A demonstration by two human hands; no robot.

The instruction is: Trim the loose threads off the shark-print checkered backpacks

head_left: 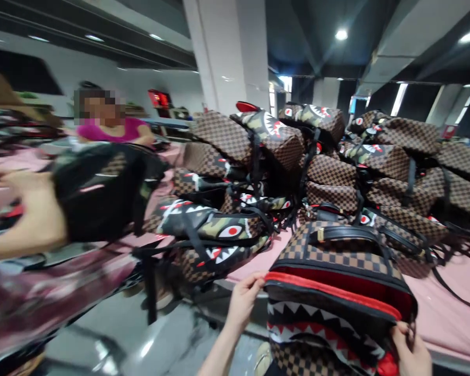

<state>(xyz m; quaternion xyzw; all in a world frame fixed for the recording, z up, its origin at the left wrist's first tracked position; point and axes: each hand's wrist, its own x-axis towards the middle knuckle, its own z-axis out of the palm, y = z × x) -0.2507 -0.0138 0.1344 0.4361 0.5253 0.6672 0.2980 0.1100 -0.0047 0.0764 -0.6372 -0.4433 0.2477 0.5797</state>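
Between my two hands is a brown checkered backpack [301,250] with a shark-mouth print on its front. Its top hangs unzipped along a red zipper edge, and a dark red lining shows inside. At the upper left corner of that edge, my left hand [245,300] pinches the fabric. My right hand [411,350] grips the right side near the end of the zipper, beside a bit of red material at the bottom. The lower part of the backpack runs out of the picture.
Piled backpacks [325,172] cover the pink-topped table [434,313] ahead. At left, another person's arm [39,209] holds a black backpack [102,193]. Across the tables sits a person in a magenta top [125,130]. A white pillar [231,52] rises behind the pile.
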